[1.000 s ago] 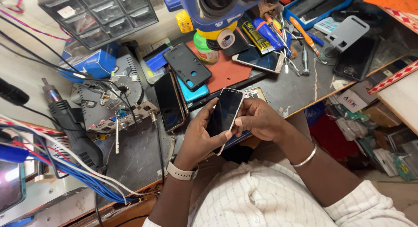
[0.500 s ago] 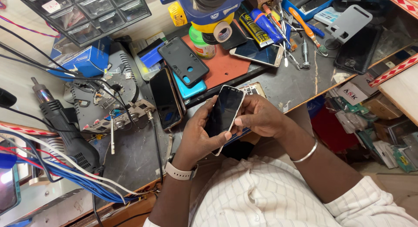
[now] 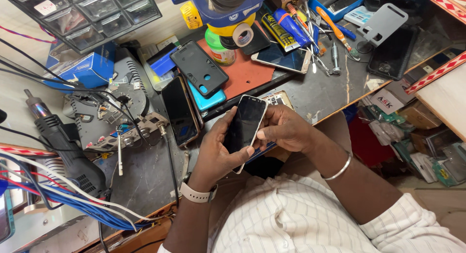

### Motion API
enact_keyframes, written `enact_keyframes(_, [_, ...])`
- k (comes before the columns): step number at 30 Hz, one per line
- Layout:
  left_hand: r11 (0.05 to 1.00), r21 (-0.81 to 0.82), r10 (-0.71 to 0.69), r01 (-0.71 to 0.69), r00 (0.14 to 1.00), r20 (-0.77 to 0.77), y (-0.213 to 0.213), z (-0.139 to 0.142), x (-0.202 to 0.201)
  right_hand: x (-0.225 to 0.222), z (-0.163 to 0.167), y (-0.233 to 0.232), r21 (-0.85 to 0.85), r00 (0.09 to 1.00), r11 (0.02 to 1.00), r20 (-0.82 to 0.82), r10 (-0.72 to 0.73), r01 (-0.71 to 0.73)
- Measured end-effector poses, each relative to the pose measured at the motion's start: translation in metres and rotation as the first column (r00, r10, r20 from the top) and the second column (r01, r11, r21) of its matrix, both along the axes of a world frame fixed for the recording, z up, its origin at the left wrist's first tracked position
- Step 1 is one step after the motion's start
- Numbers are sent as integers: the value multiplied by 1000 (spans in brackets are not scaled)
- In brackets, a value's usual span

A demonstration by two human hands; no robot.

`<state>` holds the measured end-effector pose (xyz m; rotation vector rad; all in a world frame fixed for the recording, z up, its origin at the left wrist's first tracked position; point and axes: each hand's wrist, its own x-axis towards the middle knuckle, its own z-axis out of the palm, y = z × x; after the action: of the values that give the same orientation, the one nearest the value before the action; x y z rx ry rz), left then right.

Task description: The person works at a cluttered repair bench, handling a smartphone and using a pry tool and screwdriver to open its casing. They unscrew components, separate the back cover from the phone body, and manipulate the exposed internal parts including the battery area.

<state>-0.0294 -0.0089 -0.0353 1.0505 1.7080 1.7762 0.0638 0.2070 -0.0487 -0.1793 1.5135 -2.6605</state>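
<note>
A black-screened smartphone (image 3: 246, 122) with a pale rim is held over the front edge of the cluttered workbench (image 3: 145, 180). My left hand (image 3: 216, 153) cups it from below and the left side, thumb along its left edge. My right hand (image 3: 286, 129) grips its right edge, with fingertips resting on the rim. A white watch sits on my left wrist and a silver bangle on my right.
On the bench lie another dark phone (image 3: 179, 109), a black phone back cover (image 3: 199, 67), a teal case (image 3: 208, 100), an orange mat (image 3: 247, 71), a phone (image 3: 281, 59) and hand tools. A hot-air gun (image 3: 68, 146), cables and a drawer cabinet (image 3: 87, 10) stand left.
The view has shifted slightly, so the bench sits a little higher in frame. Both hands keep the same hold on the phone; my right fingers shifted slightly along its edge.
</note>
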Motion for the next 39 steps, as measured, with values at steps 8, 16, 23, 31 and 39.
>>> enact_keyframes(8, [1000,11,1,-2,999,37,0,0,1,0,-1,1,10,1000,1000,-9,8,-8])
enact_keyframes(16, [1000,-1,1,-1,1000,21,0,0,1,2,-1,2,44,1000,999,-8,8,-7])
enact_keyframes(23, [999,33,-2,1,1000,23,0,-4,0,1,2,1,35,1000,999,6,4,-4])
enact_keyframes(31, [1000,20,-7,8,1000,-9,1,-5,0,2,0,2,35,1000,999,11,13,-13])
enact_keyframes(39, [1000,-22,6,-7,1000,-26,-1,-2,0,1,-1,2,21,1000,1000,14,8,-9])
